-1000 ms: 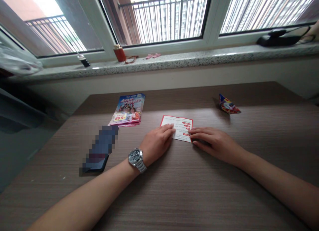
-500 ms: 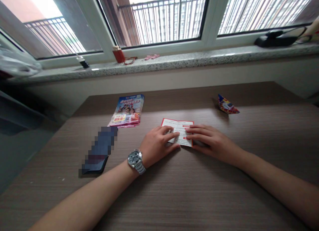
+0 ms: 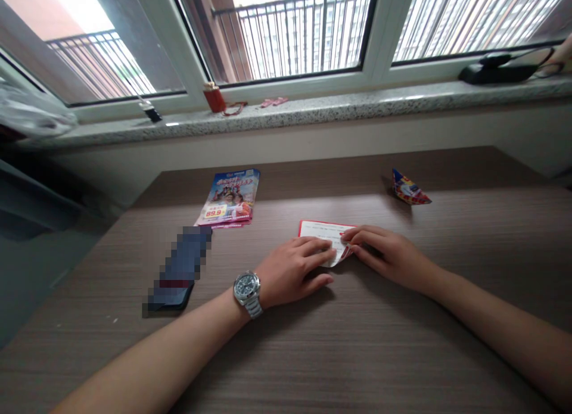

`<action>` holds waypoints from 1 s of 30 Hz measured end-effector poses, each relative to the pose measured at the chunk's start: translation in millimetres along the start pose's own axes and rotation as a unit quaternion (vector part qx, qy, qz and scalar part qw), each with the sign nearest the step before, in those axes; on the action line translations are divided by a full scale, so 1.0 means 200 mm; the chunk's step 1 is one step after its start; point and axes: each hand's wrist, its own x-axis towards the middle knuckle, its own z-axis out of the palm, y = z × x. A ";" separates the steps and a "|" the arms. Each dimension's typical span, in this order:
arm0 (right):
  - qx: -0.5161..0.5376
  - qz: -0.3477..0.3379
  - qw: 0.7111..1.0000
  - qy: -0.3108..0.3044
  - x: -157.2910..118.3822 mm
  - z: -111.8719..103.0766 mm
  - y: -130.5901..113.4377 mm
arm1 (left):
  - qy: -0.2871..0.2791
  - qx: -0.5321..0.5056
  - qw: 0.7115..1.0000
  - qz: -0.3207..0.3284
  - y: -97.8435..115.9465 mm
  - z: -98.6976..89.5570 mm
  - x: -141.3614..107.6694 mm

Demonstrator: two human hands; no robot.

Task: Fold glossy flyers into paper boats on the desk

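Note:
A small white paper sheet (image 3: 315, 229) with red edges and printed lines lies on the table between my hands. My left hand (image 3: 297, 265), with a steel watch on its wrist, rests over the sheet's left part, fingers stretched out and thumb apart on the table. At the sheet's right end, my right hand (image 3: 386, 253) pinches the near right corner between thumb and fingers. That corner is bent up and curls inward. My fingers hide part of the print and the right edge.
A folded paper boat (image 3: 409, 189) stands at the far right of the table (image 3: 286, 354). Glossy flyers (image 3: 232, 193) lie in a pile at the back left, with a pixelated dark phone-like object (image 3: 181, 271) nearer me. A red lighter-like item (image 3: 214, 98) stands on the windowsill (image 3: 313, 104).
My right hand has gone from lying flat on the sheet to pinching its near right corner, which is now lifted. The sheet and both hands have shifted slightly to the right.

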 end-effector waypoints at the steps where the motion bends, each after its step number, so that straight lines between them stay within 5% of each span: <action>1: 0.006 0.011 1.000 0.000 0.00 0.00 0.00 | -0.003 -0.007 1.000 0.007 0.00 0.00 0.00; 16: -0.014 0.031 0.998 0.044 0.06 0.01 0.03 | 0.012 -0.066 0.998 0.020 0.01 0.00 0.01; 30: -0.055 -0.010 0.997 0.053 0.05 0.01 0.03 | 0.002 0.010 1.000 0.027 0.02 0.00 0.00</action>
